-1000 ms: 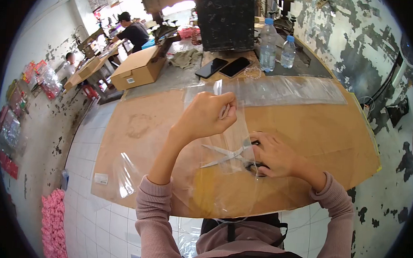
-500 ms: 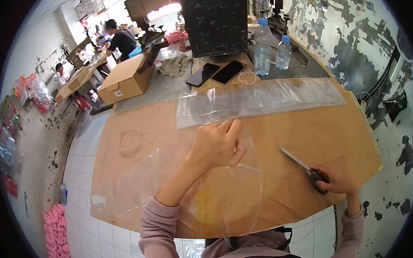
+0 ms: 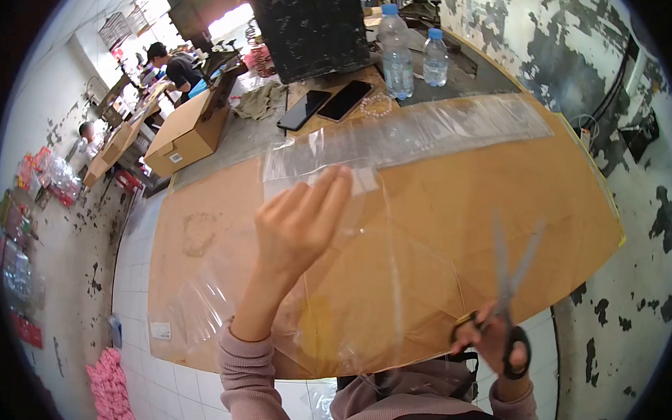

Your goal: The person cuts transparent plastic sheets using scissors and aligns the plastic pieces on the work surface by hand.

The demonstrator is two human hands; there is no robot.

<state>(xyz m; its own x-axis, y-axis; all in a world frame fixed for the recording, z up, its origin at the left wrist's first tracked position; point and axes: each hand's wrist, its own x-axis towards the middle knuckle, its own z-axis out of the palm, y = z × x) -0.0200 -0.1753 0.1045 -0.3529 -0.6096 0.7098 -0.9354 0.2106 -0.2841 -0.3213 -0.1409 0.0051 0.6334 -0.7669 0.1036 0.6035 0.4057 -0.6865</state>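
Observation:
My left hand [image 3: 302,224] is closed in a pinch over the middle of the brown board, fingertips near the long clear plastic strip [image 3: 457,134]. A loose clear plastic sheet [image 3: 395,264] hangs from that hand across the board; the exact pinch point is hidden behind the fingers. In my right hand [image 3: 491,337] is a pair of scissors [image 3: 505,290] with black handles. Thumb and fingers sit in the loops, and the blades are spread apart, pointing away from me. The blades are blurred and apart from the sheet.
Two phones [image 3: 345,99] and a bead bracelet [image 3: 377,104] lie beyond the strip, beside two water bottles [image 3: 397,56]. A cardboard box [image 3: 187,138] stands far left. The brown board [image 3: 225,199] covers the worktop. Another person [image 3: 179,71] works in the background.
My left hand has moved left and slightly up. My right hand has drawn closer to me and turned upward, and the scissors have gone from closed to spread blades. The view has shifted.

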